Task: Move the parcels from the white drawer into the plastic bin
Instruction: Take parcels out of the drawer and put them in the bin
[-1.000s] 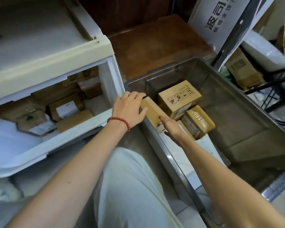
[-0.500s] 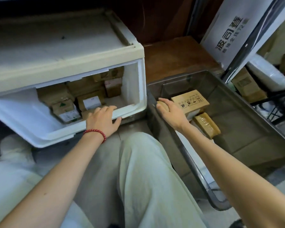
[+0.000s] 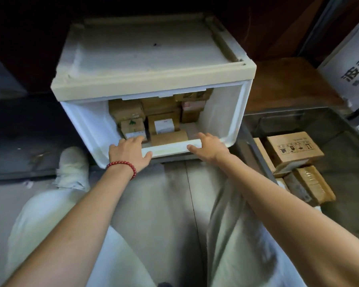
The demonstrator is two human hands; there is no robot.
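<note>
both hands are resting on the drawer [image 3: 170, 149] front lip: left hand [image 3: 129, 151] and right hand [image 3: 207, 148], fingers spread, holding nothing; parcels [image 3: 164, 126] are lying inside.

A brown wooden surface [image 3: 286, 83] lay behind the clear container at right. A white cardboard box with dark printed characters [image 3: 348, 67] leaned at the far right, beside a dark metal post [image 3: 317, 27]. A crumpled white cloth bundle [image 3: 73, 168] sat on the grey floor [image 3: 19, 129] at left.
</note>
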